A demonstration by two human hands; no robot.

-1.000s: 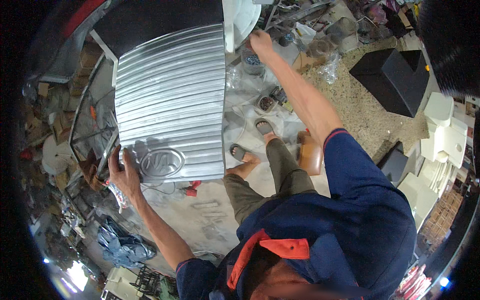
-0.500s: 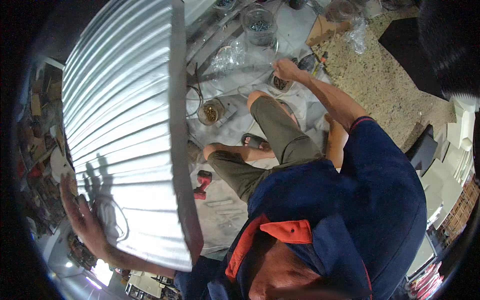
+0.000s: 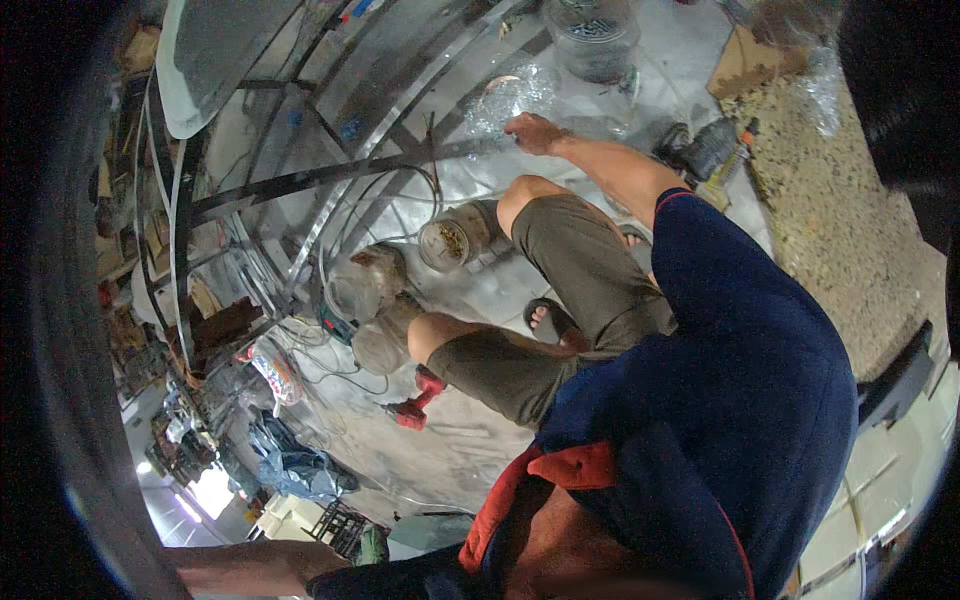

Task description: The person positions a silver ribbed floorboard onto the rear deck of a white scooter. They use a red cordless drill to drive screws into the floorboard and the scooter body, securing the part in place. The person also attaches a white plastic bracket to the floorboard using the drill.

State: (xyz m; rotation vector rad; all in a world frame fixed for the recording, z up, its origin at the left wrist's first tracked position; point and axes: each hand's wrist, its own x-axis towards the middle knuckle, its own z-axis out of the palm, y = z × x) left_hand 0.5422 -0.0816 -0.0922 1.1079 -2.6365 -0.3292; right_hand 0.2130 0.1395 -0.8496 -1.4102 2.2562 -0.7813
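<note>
In the head view, looking down past your navy shirt, your right hand [image 3: 535, 133] is hovering at the upper centre, its fingers curling inward into a narrow, loose fist; you cannot tell from here whether they are pinching anything or touching the bar just beside them. That bar is belonging to a dark metal frame [image 3: 290, 188], which is spreading across the upper left in long, thin struts and ending near your fingertips. Clear plastic wrap [image 3: 515, 90] is lying just beyond your knuckles. Your right upper arm is pointing forward from the shoulder, the elbow is bending, and the forearm [image 3: 620, 168] is slanting up and leftward, the wrist dipping slightly. Your left forearm [image 3: 245, 568] is stretching nearly level along the lower left edge, pointing straight out to your left and disappearing at the blurred rim; your left hand is lying beyond sight, so you cannot tell how open it is or what it is holding. Between your arms, your bare knees are bending, with a jar of gold-coloured screws [image 3: 445, 245] standing near them and a red drill [image 3: 416, 400] lying on the floor by your left knee.
</note>
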